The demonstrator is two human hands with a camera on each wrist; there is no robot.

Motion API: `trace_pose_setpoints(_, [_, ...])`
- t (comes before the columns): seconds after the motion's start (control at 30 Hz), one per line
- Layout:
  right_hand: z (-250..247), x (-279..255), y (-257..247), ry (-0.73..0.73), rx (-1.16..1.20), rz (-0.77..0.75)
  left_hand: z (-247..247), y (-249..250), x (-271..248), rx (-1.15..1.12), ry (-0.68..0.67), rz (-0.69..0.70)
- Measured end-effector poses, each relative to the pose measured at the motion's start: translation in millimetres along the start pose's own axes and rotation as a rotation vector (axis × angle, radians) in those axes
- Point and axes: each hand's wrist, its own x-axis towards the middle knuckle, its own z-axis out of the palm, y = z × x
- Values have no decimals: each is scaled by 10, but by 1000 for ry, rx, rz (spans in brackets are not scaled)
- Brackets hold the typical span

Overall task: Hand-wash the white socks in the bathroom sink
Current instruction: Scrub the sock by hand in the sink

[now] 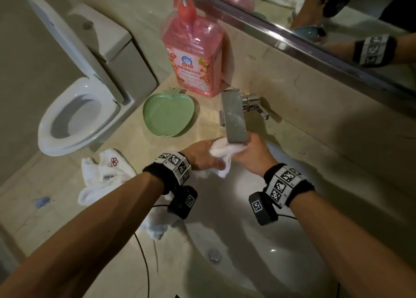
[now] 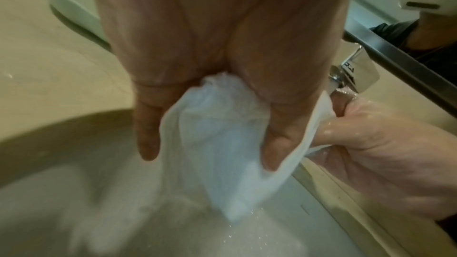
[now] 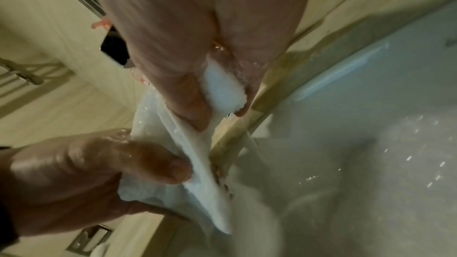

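Note:
A wet white sock [image 1: 225, 152] is stretched between both hands just under the chrome faucet spout [image 1: 235, 117], above the white sink basin [image 1: 258, 252]. My left hand [image 1: 212, 160] grips its left end with curled fingers; in the left wrist view the sock [image 2: 222, 192] hangs down from the left hand [image 2: 210, 151]. My right hand [image 1: 246, 151] pinches the other end; in the right wrist view the right hand [image 3: 220, 116] has thumb and fingers closed on the bunched cloth [image 3: 222, 93]. More white socks [image 1: 105, 176] lie on the counter at left, and another [image 1: 157, 226] lies by the basin rim.
A pink detergent pump bottle [image 1: 193, 56] and a green apple-shaped dish [image 1: 168, 115] stand on the counter behind the faucet's left side. A toilet [image 1: 78, 99] with raised lid is at far left. A mirror [image 1: 337, 16] runs along the back wall. Droplets glint in the basin.

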Motion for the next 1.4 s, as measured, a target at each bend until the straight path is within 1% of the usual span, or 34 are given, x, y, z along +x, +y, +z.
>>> trace_pose_setpoints(0.03, [-47,-18,17,2,-42,-23,26,26,12,-26,-22,53])
trace_pose_setpoints(0.07, [-105,-35,37,15,-138,-52,64,67,23,-61,-43,77])
trace_pose_setpoints(0.13, [-246,-68,112,60,-299,-91,130,205,57,-149,-52,68])
trace_pose_setpoints(0.17, [-312,-96,116,73,-319,-69,149,264,100,-181,-51,78])
trace_pose_setpoints(0.23, [-423,-167,87,88,-287,0,165,343,169,-221,-63,99])
trace_pose_setpoints(0.3, [-512,-219,44,134,-297,16,124,379,198,-171,-65,133])
trace_pose_setpoints(0.33, [-550,-233,12,159,-325,3,106,370,209,-121,-40,141])
trace_pose_setpoints(0.4, [-605,-242,-57,187,-390,-38,96,342,210,-15,38,116])
trace_pose_setpoints(0.5, [-546,-253,-147,168,-443,-49,96,315,213,131,161,20])
trace_pose_setpoints(0.57, [-433,-239,-167,178,-417,-54,63,302,181,148,179,-47])
trace_pose_setpoints(0.63, [-330,-217,-139,188,-361,-79,44,274,144,125,166,-97])
trace_pose_setpoints(0.73, [-288,-234,-4,186,-322,-75,85,295,43,220,175,-94])
trace_pose_setpoints(0.8, [-284,-310,71,116,-290,-26,128,309,-32,390,231,-48])
trace_pose_setpoints(0.87, [-263,-419,93,-47,-293,49,167,299,-141,543,277,32])
trace_pose_setpoints(0.93, [-260,-520,87,-210,-325,109,190,274,-267,632,296,135])
trace_pose_setpoints(1.0, [-279,-612,24,-300,-283,166,194,277,-416,677,305,226])
trace_pose_setpoints(1.07, [-297,-685,-58,-355,-192,196,186,309,-556,694,300,294])
trace_pose_setpoints(1.2, [-275,-821,-249,-443,-91,237,179,466,-785,744,312,431])
trace_pose_setpoints(1.27, [-229,-933,-343,-539,53,279,167,573,-853,785,338,503])
trace_pose_setpoints(1.3, [-204,-983,-371,-562,120,293,160,622,-873,806,349,537])
trace_pose_setpoints(1.33, [-178,-1026,-398,-547,157,305,151,665,-886,832,351,560])
trace_pose_setpoints(1.4, [-125,-1101,-455,-438,110,311,144,707,-894,900,343,563])
